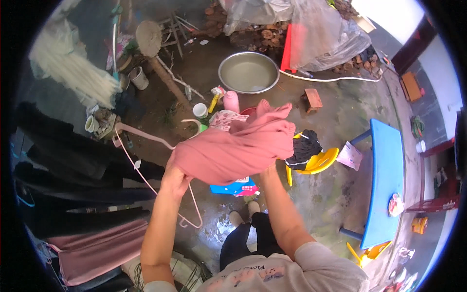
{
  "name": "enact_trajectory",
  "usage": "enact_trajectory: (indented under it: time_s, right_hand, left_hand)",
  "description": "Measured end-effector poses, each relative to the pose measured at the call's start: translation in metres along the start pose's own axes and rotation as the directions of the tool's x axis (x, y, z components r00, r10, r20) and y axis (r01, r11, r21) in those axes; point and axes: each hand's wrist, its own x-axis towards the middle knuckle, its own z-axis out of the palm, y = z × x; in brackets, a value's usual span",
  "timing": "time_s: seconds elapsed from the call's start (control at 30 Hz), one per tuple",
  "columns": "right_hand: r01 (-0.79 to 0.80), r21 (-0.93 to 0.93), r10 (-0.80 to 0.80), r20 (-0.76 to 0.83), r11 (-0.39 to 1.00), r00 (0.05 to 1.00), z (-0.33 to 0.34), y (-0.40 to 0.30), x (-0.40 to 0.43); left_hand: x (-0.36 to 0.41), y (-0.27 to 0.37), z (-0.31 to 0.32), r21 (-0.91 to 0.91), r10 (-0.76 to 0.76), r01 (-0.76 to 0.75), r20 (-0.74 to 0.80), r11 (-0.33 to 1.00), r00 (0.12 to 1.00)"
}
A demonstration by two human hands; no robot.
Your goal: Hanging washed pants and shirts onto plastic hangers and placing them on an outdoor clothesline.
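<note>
A pink knit garment point(226, 153) is stretched between my two hands at about chest height, its cuffed end bunched at the upper right. My left hand point(176, 180) grips its lower left end. A pale pink clothes hanger point(126, 146) hangs at this same hand, its hook beyond the cloth; how it is held is partly hidden. My right hand point(269, 168) holds the lower right side of the garment, and its fingers are covered by the fabric. Below the cloth lies a blue and pink detergent pouch point(235, 187) bearing writing.
Dark clothes point(87, 171) and a pink garment point(98, 252) hang at the left. Ahead stands a metal basin point(249, 73) of water. At the right are a yellow chair point(321, 160) bearing black cloth point(305, 148), a small wooden stool point(313, 99) and a blue table point(386, 182).
</note>
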Motion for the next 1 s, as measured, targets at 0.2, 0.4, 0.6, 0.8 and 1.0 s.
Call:
enact_trajectory:
  time_s: [0.2,0.4,0.6,0.8,1.0]
  right_hand:
    - [0.012,-0.080,-0.011,0.016,0.997,1.000,0.008,-0.024,0.024]
    - [-0.014,-0.099,0.013,-0.014,0.995,1.000,-0.026,-0.050,0.058]
    - [0.017,-0.222,-0.020,-0.013,0.975,1.000,-0.055,-0.116,0.116]
    - [0.061,-0.482,0.029,0.177,0.874,0.984,-0.026,-0.203,0.183]
    - [0.122,-0.654,0.198,0.394,0.746,0.898,0.030,-0.236,0.226]
  left_hand:
    - [0.009,0.026,0.037,0.399,0.215,-0.265,0.166,0.878,0.962]
    - [0.049,-0.008,0.087,0.426,0.517,-0.621,0.344,0.658,0.783]
    - [0.144,-0.055,0.111,-0.044,0.251,-0.250,0.041,0.967,0.967]
    - [0.279,-0.057,0.161,-0.333,0.048,-0.028,0.053,0.943,0.997]
    - [0.340,-0.018,0.253,-0.080,-0.329,0.382,0.368,0.921,0.870]
